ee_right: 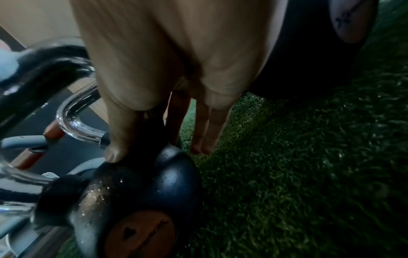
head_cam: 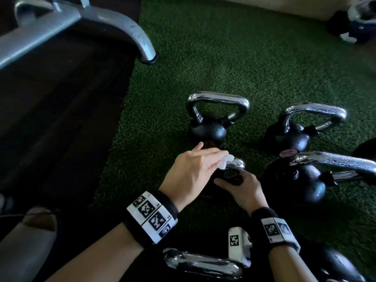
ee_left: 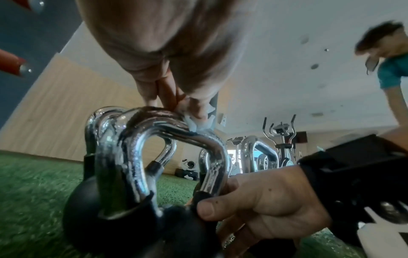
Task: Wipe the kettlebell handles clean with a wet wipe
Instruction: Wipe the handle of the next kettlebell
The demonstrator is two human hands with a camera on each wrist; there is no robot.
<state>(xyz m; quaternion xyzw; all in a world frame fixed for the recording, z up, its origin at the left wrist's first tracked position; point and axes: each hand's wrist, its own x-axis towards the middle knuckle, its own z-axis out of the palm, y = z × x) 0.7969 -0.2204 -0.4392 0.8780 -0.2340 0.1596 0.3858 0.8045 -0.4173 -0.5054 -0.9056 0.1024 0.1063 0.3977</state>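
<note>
The kettlebell being cleaned (ee_left: 123, 214) stands on the green artificial turf (head_cam: 203, 58) directly in front of the person, a black ball with a looped chrome handle (ee_left: 141, 157). The left hand (head_cam: 191, 171) has its fingers and thumb pinched on a small bunched wet wipe (ee_left: 196, 124) and presses it against the top bar of that handle, near its right-hand bend. The right hand (ee_left: 271, 207) braces the ball low down: its thumb lies on the black shoulder beside the foot of the handle and its fingers reach down the far side toward the turf, so this grip steadies rather than lifts. By its look the kettlebell is cast metal, heavy and quite rigid, and is unlikely to tip under light rubbing, though the round body could rock on soft turf, which makes the bracing hand sensible. The chrome is smooth and glossy and will probably be slippery once wet, so the wipe is best wrapped round the bar and drawn along it. The wipe itself is limp, thin and easily bunched or torn at the bends. Three more chrome-handled kettlebells stand close by on the turf: one just beyond (head_cam: 211, 127), one to the right (head_cam: 293, 137) and a larger one nearer on the right (head_cam: 301, 184); whether their handles are already clean cannot be told.
</note>
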